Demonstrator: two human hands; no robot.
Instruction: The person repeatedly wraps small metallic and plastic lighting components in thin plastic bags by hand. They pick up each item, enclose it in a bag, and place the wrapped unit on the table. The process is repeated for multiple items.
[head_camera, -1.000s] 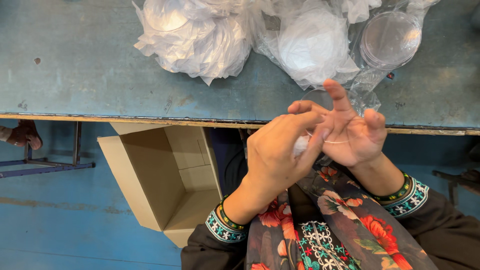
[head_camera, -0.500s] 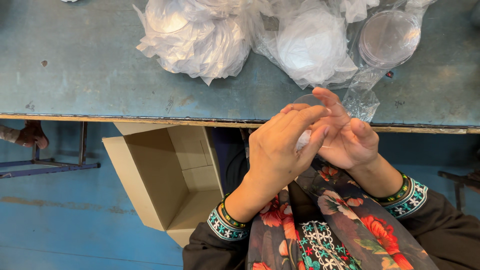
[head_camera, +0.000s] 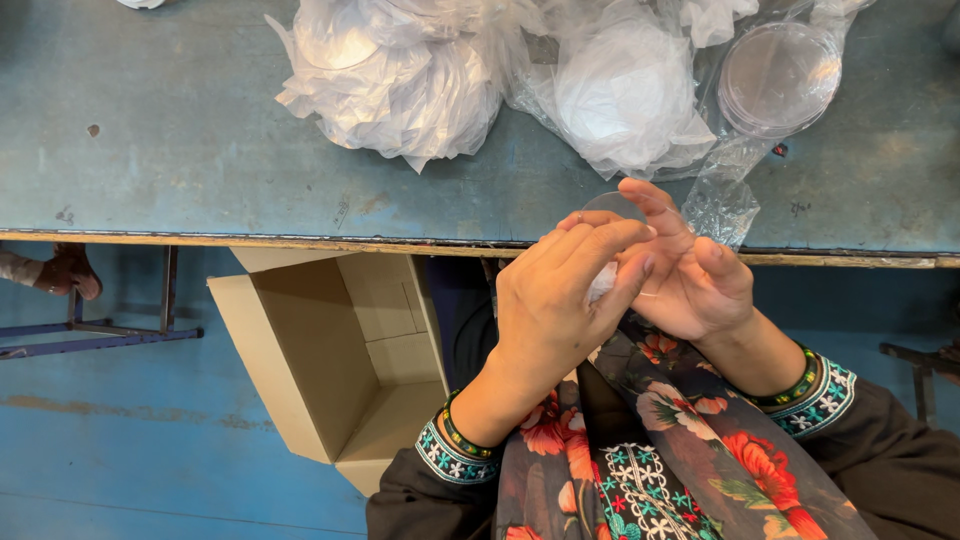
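Both hands meet just below the worktop (head_camera: 200, 150) edge. The left hand (head_camera: 555, 310) is curled, its fingers (head_camera: 600, 245) closed over a small white piece pressed toward the right palm. The right hand (head_camera: 700, 285) is half open, fingers (head_camera: 650, 205) raised behind a thin clear round disc (head_camera: 612, 205). The disc stands nearly edge-up between the hands, nearer the right one. Crinkled clear plastic bags (head_camera: 400, 85) and a stack of glossy clear discs (head_camera: 778, 78) lie on the scuffed blue worktop. An open cardboard box (head_camera: 330, 360) sits below left.

Soft, even daylight, sharp focus, faint glare on the plastic bags (head_camera: 400, 90).
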